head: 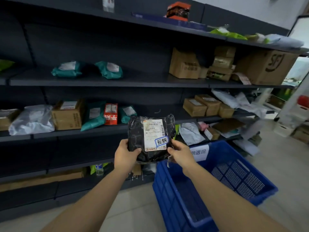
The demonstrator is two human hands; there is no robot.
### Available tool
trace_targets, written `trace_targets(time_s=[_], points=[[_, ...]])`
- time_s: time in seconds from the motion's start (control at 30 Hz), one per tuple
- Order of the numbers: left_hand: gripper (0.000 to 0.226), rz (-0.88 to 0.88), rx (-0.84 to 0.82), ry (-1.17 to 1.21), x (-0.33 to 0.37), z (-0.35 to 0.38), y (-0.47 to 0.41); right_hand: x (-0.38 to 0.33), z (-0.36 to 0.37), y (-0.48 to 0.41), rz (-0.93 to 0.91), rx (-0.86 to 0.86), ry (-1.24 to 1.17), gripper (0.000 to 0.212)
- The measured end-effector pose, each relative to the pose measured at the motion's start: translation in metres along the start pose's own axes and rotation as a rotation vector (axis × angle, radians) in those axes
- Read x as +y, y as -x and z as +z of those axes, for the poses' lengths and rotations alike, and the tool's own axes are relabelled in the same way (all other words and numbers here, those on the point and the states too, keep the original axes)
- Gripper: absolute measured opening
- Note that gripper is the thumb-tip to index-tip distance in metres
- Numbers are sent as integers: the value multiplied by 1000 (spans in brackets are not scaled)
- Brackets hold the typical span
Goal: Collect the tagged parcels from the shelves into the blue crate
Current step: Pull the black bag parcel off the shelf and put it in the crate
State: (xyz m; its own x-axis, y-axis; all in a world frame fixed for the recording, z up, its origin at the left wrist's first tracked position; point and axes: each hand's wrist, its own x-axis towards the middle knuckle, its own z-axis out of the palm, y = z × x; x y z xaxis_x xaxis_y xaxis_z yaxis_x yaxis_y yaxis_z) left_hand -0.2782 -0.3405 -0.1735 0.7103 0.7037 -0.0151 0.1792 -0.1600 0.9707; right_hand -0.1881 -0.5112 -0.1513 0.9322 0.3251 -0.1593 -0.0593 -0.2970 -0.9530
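Note:
A black plastic parcel [136,131] with a white shipping label and a blue-edged handwritten tag is held upright in front of the shelves. My left hand [125,155] grips its lower left corner, thumb on the front. My right hand [180,153] pinches its lower right edge. The blue crate [242,180] stands on the floor below and to the right of the parcel, with a white paper sign on its far wall. I see no parcels inside the crate.
Dark metal shelves [107,82] fill the view, holding teal bags [66,69], a red box [110,113], cardboard boxes [184,66] and white mailers [31,120]. A large brown carton [267,67] sits at the right. Tiled floor lies beyond the crate.

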Motion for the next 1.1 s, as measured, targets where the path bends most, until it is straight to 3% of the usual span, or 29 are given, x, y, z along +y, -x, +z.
trace_targets(time_s=[0.43,0.67,0.87,1.1], points=[[44,-148,-83,-53,-29,211,37,102,-171,-55,88,15,60,42],[43,-215,-117,-130,-47,293,5,154,-212,-125,178,-4,88,41],[29,-293,-134,-182,-79,359,-39,193,-235,-200,242,-60,148,40],[34,-396,-157,-261,-116,421,-78,230,-257,-267,336,-127,178,38]])
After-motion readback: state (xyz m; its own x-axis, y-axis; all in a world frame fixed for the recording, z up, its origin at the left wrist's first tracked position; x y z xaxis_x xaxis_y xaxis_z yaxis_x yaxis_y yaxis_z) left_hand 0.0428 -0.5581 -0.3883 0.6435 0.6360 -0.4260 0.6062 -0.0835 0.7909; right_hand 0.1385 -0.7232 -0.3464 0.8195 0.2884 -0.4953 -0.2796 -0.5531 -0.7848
